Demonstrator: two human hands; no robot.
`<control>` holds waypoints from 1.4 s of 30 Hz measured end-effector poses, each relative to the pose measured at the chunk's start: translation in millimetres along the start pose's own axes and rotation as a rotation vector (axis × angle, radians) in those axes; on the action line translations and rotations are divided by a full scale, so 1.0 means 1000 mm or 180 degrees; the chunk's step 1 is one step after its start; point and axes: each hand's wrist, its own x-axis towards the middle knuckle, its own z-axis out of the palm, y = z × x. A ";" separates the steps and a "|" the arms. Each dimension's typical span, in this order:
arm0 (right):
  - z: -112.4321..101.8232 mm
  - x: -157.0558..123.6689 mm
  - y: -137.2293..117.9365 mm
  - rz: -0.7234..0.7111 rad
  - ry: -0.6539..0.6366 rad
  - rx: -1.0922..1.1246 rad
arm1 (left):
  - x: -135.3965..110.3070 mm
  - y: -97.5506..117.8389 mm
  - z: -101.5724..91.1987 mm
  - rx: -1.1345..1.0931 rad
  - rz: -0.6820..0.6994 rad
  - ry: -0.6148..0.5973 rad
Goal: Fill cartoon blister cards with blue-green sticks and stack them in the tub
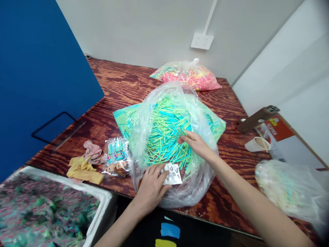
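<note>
In front of me a clear plastic bag (208, 178) lies wide open, its rim around a heap of thin green and blue sticks (167, 130). My right hand (196, 142) pinches a small bundle of green sticks (182, 131) above the heap. At the bag's near side, my left hand (153, 181) has its fingers over the left part of a white sheet (174, 174) printed with dark ovals. A bit of something brown shows beside that hand, mostly covered. Left of the bag lies a clear packet (117, 156) with sticks and brown pieces inside.
Behind stands a tied bag of pink and multicoloured sticks (190, 75). Yellow and pink cloths (86, 168) lie left, above a white foam box (101, 202). On the right are a brown cylinder (257, 119), a paper cup (257, 144) and another plastic bag (285, 188).
</note>
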 end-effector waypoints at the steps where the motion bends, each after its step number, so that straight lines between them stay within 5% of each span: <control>1: -0.002 -0.001 -0.001 0.0232 -0.0133 0.0497 | 0.000 0.001 -0.002 -0.0014 -0.0004 -0.0001; 7: 0.006 -0.019 0.001 0.1159 -0.0093 0.2093 | 0.013 0.014 -0.011 -0.0794 -0.0364 0.0283; 13: 0.051 -0.034 -0.008 0.0855 0.0854 0.2206 | 0.057 0.037 -0.006 -0.3190 -0.1726 -0.0221; 18: 0.073 -0.042 -0.008 0.0988 0.1248 0.2546 | 0.068 0.041 0.006 -0.4324 -0.1965 -0.0461; 23: 0.061 -0.049 0.003 0.0992 0.1633 0.2840 | 0.060 0.023 0.003 -0.3776 -0.2012 -0.0353; 29: 0.071 -0.073 -0.001 0.1333 0.0307 0.2796 | 0.077 0.003 -0.018 -0.1453 -0.1038 0.1014; 31: 0.079 -0.080 -0.004 0.1362 -0.0096 0.2892 | 0.079 0.003 -0.021 -0.1420 -0.0795 0.1045; 37: 0.093 -0.083 -0.009 0.1165 -0.0753 0.3236 | 0.070 0.011 -0.016 -0.1544 -0.0216 0.0293; 42: 0.094 -0.087 -0.008 0.0590 -0.0178 0.2560 | 0.054 0.010 -0.022 -0.2011 -0.0603 0.0681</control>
